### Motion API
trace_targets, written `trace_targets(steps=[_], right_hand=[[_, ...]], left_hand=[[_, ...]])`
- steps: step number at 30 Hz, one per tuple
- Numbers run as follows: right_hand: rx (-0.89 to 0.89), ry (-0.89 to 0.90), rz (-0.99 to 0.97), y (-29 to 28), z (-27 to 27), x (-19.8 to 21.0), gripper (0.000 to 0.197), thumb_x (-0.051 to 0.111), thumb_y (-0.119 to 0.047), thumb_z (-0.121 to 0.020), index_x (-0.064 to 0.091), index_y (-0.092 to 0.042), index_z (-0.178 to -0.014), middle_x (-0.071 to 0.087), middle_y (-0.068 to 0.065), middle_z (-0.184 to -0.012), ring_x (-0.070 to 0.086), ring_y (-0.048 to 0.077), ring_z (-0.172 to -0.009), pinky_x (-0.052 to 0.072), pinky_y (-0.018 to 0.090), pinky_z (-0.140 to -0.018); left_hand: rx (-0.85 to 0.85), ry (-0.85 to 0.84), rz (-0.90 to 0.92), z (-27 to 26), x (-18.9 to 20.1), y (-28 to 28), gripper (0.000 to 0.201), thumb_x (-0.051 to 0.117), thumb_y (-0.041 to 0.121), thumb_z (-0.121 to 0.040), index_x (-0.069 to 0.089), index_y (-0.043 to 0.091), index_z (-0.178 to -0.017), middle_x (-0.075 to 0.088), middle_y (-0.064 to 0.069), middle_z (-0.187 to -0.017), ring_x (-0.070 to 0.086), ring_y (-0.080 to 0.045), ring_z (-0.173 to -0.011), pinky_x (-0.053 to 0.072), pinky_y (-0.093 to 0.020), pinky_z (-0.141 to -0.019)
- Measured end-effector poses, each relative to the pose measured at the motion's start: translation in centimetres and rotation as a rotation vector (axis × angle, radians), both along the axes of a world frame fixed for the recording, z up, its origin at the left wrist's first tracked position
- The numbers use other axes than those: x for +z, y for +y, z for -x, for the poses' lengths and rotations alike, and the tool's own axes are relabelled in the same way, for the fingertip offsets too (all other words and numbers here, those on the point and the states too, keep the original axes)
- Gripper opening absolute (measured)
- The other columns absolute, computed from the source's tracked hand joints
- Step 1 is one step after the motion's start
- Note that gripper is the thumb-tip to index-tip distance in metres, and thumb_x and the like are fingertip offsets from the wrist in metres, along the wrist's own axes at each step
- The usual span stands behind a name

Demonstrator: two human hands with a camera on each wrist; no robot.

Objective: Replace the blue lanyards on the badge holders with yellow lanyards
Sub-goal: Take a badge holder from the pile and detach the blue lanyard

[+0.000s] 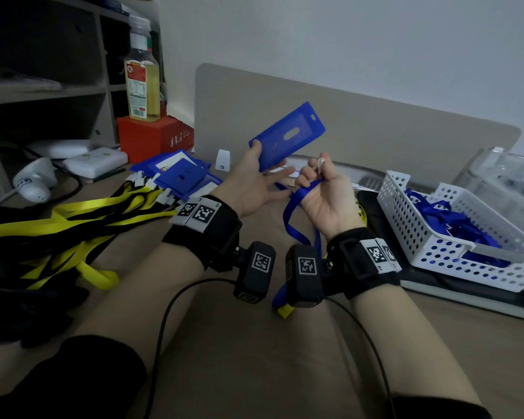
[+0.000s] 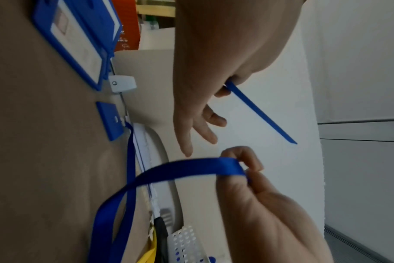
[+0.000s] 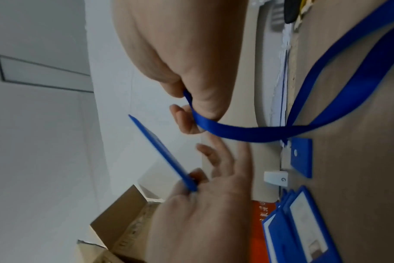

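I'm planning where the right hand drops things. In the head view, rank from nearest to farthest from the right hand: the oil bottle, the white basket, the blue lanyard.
1. Blue lanyard: gripped in the right hand itself.
2. White basket: just to its right on the desk, holding more blue lanyards.
3. Oil bottle: far back left, on the red box.

At frame centre, the left hand point(image 1: 251, 189) pinches a blue badge holder point(image 1: 288, 135) aloft while the right hand point(image 1: 324, 195) grips a blue lanyard point(image 1: 294, 225). Yellow lanyards point(image 1: 73, 219) sprawl at left; a white basket point(image 1: 436, 252) sits at right.
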State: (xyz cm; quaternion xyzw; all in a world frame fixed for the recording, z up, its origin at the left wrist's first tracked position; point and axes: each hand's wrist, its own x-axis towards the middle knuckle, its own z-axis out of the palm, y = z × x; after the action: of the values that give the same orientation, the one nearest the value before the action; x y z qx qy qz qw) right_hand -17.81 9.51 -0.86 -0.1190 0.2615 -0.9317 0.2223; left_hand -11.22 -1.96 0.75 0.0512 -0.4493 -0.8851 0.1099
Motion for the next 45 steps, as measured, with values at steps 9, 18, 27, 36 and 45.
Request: trace_targets(steps=[9, 18, 27, 36, 45], right_hand=[[-0.336, -0.066, 0.19, 1.2, 0.5, 1.4, 0.026, 0.022, -0.002, -0.102, 0.039, -0.021, -0.096, 0.034, -0.002, -0.068, 0.03, 0.01, -0.045, 0.031, 0.021, -0.041], [-0.175, 0.182, -0.817, 1.3, 0.0, -0.2, 0.013, 0.039, -0.022, -0.099, 0.052, -0.021, -0.101, 0.052, -0.009, -0.059, 0.03, 0.007, -0.044, 0.021, 0.018, -0.038], [0.38, 0.664, -1.013, 1.0, -2.2, -1.1, 0.017, 0.048, -0.022, -0.099, 0.06, -0.013, -0.107, 0.063, 0.006, -0.09, 0.057, 0.0, -0.06, 0.043, 0.011, -0.05], [0.379, 0.56, -0.886, 1.6, -1.3, -2.0, 0.021, 0.043, -0.012, -0.101, 0.056, -0.006, -0.086, 0.053, 0.001, -0.07, 0.049, 0.003, -0.054, 0.043, 0.013, -0.054], [0.091, 0.216, -0.617, 5.8, 1.6, -0.8, 0.032, 0.036, -0.031, -0.102, 0.054, -0.019, -0.079, 0.042, -0.01, -0.051, 0.04, 0.004, -0.043, 0.031, 0.016, -0.044]], left_hand=[[-0.126, -0.189, 0.059, -0.3, -0.9, 1.7, 0.043, 0.025, 0.051, -0.102, 0.05, 0.015, -0.103, 0.042, -0.002, -0.079, 0.058, -0.014, -0.044, 0.045, -0.018, -0.041], [-0.001, 0.016, -0.147, 0.2, 0.6, -0.6, 0.037, 0.034, 0.046, -0.102, 0.043, 0.012, -0.111, 0.038, 0.0, -0.073, 0.038, -0.008, -0.043, 0.029, -0.018, -0.034], [0.119, 0.116, -0.229, 0.6, 0.8, -1.1, 0.033, 0.035, 0.043, -0.102, 0.049, 0.013, -0.104, 0.04, 0.0, -0.07, 0.039, -0.01, -0.049, 0.033, -0.022, -0.049], [0.208, 0.183, -0.196, 0.7, 1.0, -1.8, 0.034, 0.035, 0.042, -0.102, 0.051, 0.012, -0.105, 0.042, -0.001, -0.069, 0.042, -0.012, -0.058, 0.038, -0.025, -0.056], [0.093, 0.075, -0.092, 2.0, 0.0, 0.5, 0.046, 0.035, 0.043, -0.102, 0.044, 0.012, -0.135, 0.055, -0.005, -0.113, 0.069, -0.019, -0.072, 0.053, -0.036, -0.073]])
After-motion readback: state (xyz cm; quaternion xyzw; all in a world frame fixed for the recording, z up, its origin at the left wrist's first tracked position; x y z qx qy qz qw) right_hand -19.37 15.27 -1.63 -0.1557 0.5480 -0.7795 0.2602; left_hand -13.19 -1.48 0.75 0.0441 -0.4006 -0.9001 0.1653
